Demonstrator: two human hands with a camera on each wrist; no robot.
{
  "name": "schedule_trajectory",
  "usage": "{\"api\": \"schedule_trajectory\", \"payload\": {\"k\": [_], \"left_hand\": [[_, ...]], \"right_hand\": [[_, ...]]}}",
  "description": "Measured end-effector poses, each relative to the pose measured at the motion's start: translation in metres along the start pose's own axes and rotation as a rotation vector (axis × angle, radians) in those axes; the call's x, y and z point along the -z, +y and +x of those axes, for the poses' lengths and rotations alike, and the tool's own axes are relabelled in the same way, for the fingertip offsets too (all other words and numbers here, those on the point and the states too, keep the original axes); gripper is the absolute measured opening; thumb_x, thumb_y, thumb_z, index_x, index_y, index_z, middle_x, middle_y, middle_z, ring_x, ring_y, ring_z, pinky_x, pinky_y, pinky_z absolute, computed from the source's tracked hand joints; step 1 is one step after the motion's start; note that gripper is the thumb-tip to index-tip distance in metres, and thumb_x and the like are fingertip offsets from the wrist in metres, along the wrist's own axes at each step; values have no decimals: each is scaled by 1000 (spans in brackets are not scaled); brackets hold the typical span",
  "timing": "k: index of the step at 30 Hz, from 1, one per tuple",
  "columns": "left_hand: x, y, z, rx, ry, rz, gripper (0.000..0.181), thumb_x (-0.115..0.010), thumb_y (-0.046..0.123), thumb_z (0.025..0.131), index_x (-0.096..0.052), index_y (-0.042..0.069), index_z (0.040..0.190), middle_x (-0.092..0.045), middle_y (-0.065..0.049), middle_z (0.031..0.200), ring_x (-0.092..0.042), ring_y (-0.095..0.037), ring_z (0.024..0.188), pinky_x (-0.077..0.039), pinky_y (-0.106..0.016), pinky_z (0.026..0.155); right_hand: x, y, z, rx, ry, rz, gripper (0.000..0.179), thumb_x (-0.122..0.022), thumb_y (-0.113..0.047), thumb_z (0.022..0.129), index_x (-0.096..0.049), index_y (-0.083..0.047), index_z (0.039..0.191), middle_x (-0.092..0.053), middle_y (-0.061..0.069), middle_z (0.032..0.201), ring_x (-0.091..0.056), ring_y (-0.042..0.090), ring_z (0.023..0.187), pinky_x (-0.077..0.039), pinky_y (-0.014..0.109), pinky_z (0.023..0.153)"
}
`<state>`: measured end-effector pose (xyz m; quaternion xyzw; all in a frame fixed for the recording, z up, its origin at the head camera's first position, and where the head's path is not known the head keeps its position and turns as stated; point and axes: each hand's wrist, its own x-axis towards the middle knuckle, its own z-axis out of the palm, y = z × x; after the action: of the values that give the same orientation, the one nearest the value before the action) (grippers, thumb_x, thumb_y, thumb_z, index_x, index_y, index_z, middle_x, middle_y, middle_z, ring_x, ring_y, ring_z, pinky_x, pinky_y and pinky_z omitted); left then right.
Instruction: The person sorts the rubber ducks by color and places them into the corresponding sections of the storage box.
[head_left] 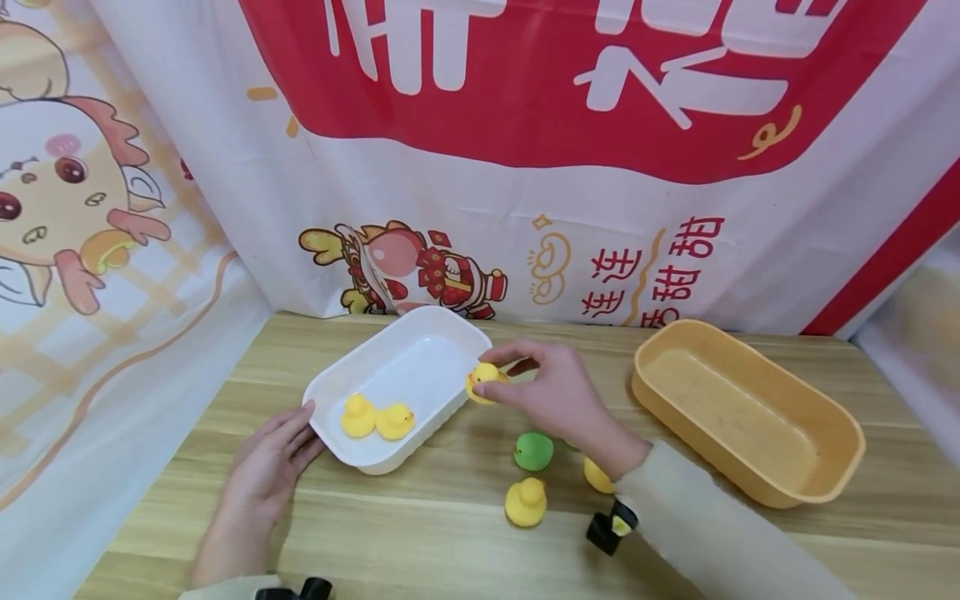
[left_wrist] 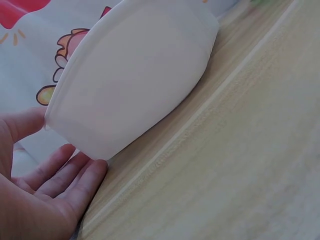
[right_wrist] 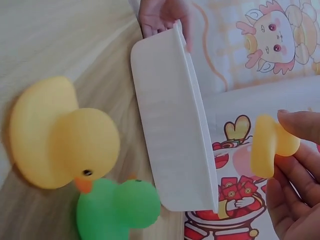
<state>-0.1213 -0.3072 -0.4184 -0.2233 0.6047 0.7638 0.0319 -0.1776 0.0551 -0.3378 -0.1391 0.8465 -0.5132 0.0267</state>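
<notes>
My right hand (head_left: 551, 396) pinches a yellow rubber duck (head_left: 483, 382) between thumb and fingers, by the right rim of a white plastic tub (head_left: 435, 433). The right wrist view shows the held duck (right_wrist: 270, 145) above the table. Inside the tub sit two yellow ducks (head_left: 358, 417) side by side. My left hand (head_left: 262, 471) rests against the tub's near left end; in the left wrist view its thumb touches the rim and its fairly straight fingers (left_wrist: 87, 187) touch the lower wall.
A yellow duck (head_left: 526, 503) and a green duck (head_left: 533, 451) stand on the wooden table (head_left: 420, 542). Another yellow duck (head_left: 597, 476) is partly hidden by my right wrist. An orange-yellow tub (head_left: 750, 400) stands at the right. A printed cloth (head_left: 540, 192) hangs behind the table.
</notes>
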Motion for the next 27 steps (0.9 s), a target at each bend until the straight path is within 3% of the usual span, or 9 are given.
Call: {"api": "schedule_trajectory", "payload": {"k": [8,16,23,27], "left_hand": [[-1,-1,2,4,-8,4,43,-70,36,106,-52,13,137,-71,19,114,-68,0,116,-59,-21,103],[4,0,2,-5,-12,-23,30,-69,33,107,-57,16,128,-73,17,112,-69,0,113,-60,-21,101],[5,1,1,-15,-17,-33,20,-69,32,107,-62,19,121,-74,16,112,-70,-1,113,-60,-21,100],[4,-1,1,-13,-31,-42,16,-68,30,107,-63,19,118,-75,15,111,-71,-1,112,-61,-22,99]], "right_hand": [[-14,-9,28,24,9,24,27,-94,-27,85,-83,-23,109,-82,-6,109,-72,18,104,-62,35,89],[-34,-14,54,50,-38,9,27,-92,-25,87,-82,-18,111,-80,-2,108,-71,21,101,-62,32,89],[-54,-11,65,107,-89,-104,27,-91,-25,89,-82,-15,112,-81,-1,109,-71,19,100,-62,29,85],[-62,-9,68,84,-118,-141,27,-91,-26,89,-82,-16,112,-81,-2,110,-69,16,97,-61,27,82]]}}
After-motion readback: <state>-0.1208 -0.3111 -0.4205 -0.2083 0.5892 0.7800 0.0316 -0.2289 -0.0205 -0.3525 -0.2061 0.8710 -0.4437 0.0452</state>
